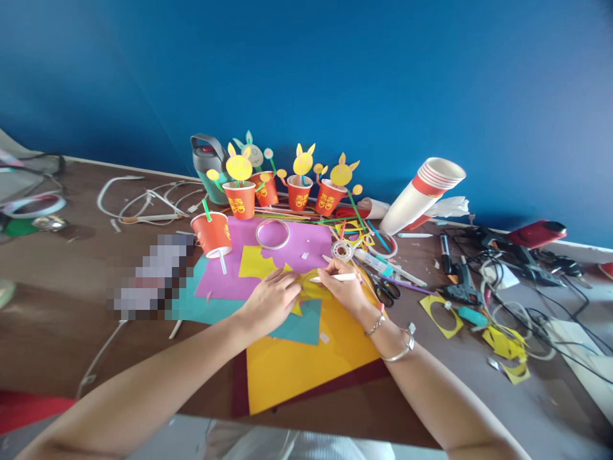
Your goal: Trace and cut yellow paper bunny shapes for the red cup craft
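Observation:
My right hand (342,287) is closed around a white pen (345,277), its tip low over a piece of yellow paper (253,260) with cut edges. My left hand (271,301) lies on that same paper, fingers stretched toward the pen and pressing it down. Beneath are sheets of purple paper (230,275), teal paper (301,326) and orange-yellow paper (287,374). A roll of tape (272,222) lies on the purple sheet. Black-handled scissors (387,291) rest just right of my right hand, near a small tape roll (342,250).
Several red paper cups (239,201) with rabbit faces stand along the back, beside a grey bottle (211,166). One red cup (212,235) leans at left. Stacked paper cups (421,195), a glue gun (463,285), cables and yellow scraps (507,345) lie right. A blue wall rises behind.

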The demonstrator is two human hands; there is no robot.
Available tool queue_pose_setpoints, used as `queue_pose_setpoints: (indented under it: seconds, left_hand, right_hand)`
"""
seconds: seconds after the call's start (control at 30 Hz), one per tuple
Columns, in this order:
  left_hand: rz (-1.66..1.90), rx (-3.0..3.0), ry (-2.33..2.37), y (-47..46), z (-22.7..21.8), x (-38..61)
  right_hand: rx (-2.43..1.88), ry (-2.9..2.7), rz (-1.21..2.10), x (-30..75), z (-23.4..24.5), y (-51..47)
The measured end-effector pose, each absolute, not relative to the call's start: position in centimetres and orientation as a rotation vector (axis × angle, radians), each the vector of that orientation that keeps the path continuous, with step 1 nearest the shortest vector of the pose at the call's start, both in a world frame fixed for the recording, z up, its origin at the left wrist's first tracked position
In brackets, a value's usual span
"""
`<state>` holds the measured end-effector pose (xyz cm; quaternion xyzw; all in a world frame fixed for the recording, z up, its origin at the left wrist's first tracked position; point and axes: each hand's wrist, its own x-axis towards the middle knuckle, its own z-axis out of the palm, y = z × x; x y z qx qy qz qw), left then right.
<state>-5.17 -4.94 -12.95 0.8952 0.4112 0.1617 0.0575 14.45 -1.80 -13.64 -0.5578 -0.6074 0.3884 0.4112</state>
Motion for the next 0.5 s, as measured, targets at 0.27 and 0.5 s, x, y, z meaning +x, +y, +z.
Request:
queue_pose_setpoints:
  seconds: [0.27, 0.5]
  left_hand:
    - [0.493, 2.784, 1.266, -4.9, -13.3, -5.3]
    - [0.516, 2.803, 1.261, -4.8, -13.5, -5.3]
  right_hand:
    - [-1.422, -1.558, 0.975, 14.5, -13.7, -2.0]
    - [-1.416, -1.625, 0.93, 14.7, -14.6, -1.8]
